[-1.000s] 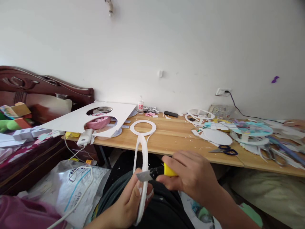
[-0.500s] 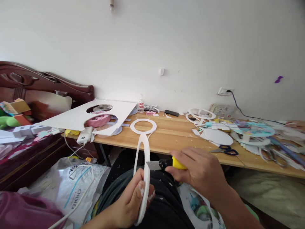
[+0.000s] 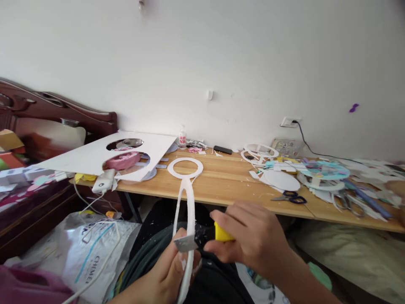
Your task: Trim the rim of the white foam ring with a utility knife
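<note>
My left hand [image 3: 164,274] grips the lower edge of a white foam ring [image 3: 189,219], held edge-on over my lap in front of the wooden table [image 3: 228,185]. My right hand [image 3: 249,240] holds a yellow utility knife [image 3: 205,238]. The knife's steel blade lies against the ring just above my left thumb. A second white foam ring [image 3: 185,168] lies flat on the table beyond the held one.
A white foam board [image 3: 95,156] with round cut-outs overhangs the table's left end above a glue gun [image 3: 103,182]. Blue-handled scissors [image 3: 289,197], a white disc [image 3: 281,180], a glue bottle [image 3: 182,139] and foam scraps cover the right side. A plastic bag [image 3: 91,249] lies at lower left.
The knife pulled away to the right of the ring half a second ago, then came back left so its blade again meets the ring. My left hand kept its hold.
</note>
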Demonstrator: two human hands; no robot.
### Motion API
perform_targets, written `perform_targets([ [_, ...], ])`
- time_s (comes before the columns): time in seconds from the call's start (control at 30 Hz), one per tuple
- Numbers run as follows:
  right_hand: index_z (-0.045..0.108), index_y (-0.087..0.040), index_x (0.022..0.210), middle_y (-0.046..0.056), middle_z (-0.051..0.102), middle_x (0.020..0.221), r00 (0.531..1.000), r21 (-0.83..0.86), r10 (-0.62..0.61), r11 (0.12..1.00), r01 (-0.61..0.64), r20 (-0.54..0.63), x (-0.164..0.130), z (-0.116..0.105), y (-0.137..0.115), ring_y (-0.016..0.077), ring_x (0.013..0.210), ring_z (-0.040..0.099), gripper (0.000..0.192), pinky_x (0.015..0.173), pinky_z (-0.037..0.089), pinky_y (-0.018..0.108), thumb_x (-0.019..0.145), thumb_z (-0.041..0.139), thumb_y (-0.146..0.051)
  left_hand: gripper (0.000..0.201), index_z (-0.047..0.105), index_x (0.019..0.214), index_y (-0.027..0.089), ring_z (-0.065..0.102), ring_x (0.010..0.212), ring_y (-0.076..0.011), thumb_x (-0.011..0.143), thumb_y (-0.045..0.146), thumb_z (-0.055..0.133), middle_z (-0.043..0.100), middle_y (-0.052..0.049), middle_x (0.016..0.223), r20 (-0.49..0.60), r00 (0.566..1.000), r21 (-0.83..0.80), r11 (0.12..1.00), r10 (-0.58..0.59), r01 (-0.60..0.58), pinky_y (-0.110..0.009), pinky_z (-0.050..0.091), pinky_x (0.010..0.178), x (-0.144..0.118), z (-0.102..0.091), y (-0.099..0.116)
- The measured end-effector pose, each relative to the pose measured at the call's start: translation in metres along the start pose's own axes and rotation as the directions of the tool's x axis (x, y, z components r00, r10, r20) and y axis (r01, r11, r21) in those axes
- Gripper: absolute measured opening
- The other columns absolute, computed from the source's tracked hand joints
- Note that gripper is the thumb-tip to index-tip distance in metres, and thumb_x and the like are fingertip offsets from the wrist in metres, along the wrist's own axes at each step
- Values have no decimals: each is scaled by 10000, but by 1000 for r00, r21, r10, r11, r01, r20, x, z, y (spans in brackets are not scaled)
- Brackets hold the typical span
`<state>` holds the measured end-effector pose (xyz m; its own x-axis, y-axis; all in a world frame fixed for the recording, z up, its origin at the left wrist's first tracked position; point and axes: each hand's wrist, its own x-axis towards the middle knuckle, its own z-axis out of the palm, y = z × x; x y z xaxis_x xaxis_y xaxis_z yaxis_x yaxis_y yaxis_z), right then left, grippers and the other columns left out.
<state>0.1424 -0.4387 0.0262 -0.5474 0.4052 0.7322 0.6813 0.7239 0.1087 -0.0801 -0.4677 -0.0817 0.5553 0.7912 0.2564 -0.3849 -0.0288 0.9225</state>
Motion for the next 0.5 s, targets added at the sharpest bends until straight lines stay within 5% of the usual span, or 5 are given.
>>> perform_targets([
  [0.23, 673, -147, 912, 25, 624, 691, 999, -39, 44, 998, -44, 3, 1, -3, 8, 158, 668, 567, 381, 674, 363, 285, 946, 559, -508, 303, 458, 1010, 227, 291, 556, -81, 1016, 500, 326, 321, 54, 686, 70, 997, -25, 1000, 18, -16, -191, 245, 488, 3, 1, 6],
  [0.5, 677, -144, 963, 27, 619, 703, 999, 3, -39, 999, 39, 20, 5, -8, 4, 164, 661, 561, 413, 652, 359, 299, 947, 536, -532, 291, 431, 1041, 230, 304, 579, -75, 1024, 488, 299, 344, 48, 723, 136, 988, 32, 997, 69, -74, -188, 270, 526, 2, 1, 5],
])
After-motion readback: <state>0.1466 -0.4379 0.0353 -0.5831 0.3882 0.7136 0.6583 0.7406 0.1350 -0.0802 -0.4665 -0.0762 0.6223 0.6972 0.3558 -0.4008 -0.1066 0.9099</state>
